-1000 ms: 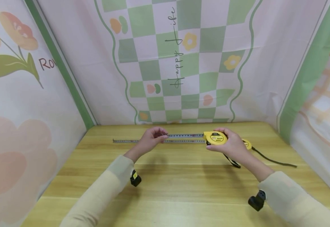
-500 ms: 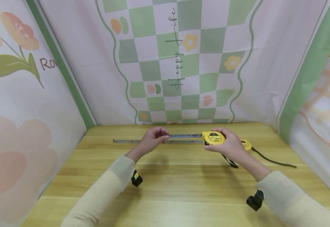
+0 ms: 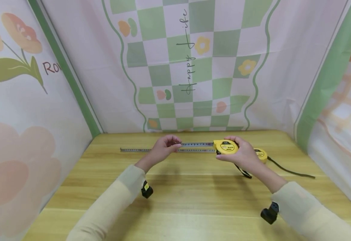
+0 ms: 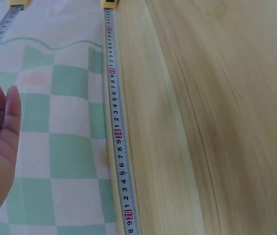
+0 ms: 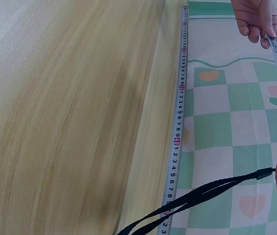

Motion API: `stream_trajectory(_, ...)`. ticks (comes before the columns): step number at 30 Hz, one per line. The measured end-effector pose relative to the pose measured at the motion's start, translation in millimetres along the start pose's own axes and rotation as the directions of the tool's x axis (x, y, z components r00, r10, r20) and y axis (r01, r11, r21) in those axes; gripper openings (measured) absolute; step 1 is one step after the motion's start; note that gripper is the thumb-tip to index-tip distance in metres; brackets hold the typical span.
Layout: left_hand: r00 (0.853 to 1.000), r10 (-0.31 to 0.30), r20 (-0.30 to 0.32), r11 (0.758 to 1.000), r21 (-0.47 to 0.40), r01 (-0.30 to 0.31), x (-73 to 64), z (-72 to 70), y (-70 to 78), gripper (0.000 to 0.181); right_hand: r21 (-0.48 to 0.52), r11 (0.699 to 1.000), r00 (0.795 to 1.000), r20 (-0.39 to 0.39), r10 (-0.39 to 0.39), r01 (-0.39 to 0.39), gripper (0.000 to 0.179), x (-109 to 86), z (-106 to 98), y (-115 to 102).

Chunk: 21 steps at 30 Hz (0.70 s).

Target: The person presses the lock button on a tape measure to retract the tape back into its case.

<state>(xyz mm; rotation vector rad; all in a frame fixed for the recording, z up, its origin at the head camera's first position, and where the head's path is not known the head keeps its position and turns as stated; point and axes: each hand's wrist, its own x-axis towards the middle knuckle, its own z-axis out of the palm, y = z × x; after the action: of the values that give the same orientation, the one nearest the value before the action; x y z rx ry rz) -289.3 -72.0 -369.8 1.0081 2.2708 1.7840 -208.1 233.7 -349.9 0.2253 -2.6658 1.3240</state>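
Observation:
A yellow tape measure (image 3: 227, 146) is gripped in my right hand (image 3: 246, 155), thumb below and fingers over the top of its case. Its short stretch of pulled-out blade (image 3: 197, 144) runs left to my left hand (image 3: 163, 148), whose thumb and fingers pinch the end. Both hands are raised over the table. Behind them a second yellow tape measure (image 3: 261, 154) lies on the table, partly hidden by the right hand. Its long blade (image 5: 177, 127) stretches left across the wood, roughly parallel to the held one. A black wrist strap (image 5: 192, 198) hangs from the held case.
The second tape measure's dark cord (image 3: 293, 172) trails right on the wooden table (image 3: 175, 207). Patterned fabric (image 3: 181, 67) closes off the back and both sides. Small black cameras (image 3: 270, 213) sit at both wrists.
My right hand has shifted slightly left with the tape measure, and my left hand slightly right with the blade end. The stretch of blade between them is shorter.

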Motion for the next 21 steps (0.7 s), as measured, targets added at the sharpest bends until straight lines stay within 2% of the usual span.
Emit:
stream_trajectory(11,1.000,-0.010,0.002,1.000,-0.006,0.010,3.2,6.8,1.2,0.016,-0.011,1.000,1.000,-0.008,-0.015,0.015,0.086,1.6,5,0)
stream_trajectory(16,0.999,-0.034,0.001,0.999,-0.006,0.034,4.7,10.0,3.5,0.016,-0.003,1.000,1.000,-0.005,-0.017,0.017,0.086,2.9,7,-1)
stream_trajectory(21,0.998,-0.052,0.017,0.999,-0.013,0.052,4.9,12.6,10.7,0.015,0.000,1.000,1.000,-0.002,-0.020,0.020,0.084,3.6,9,-2)
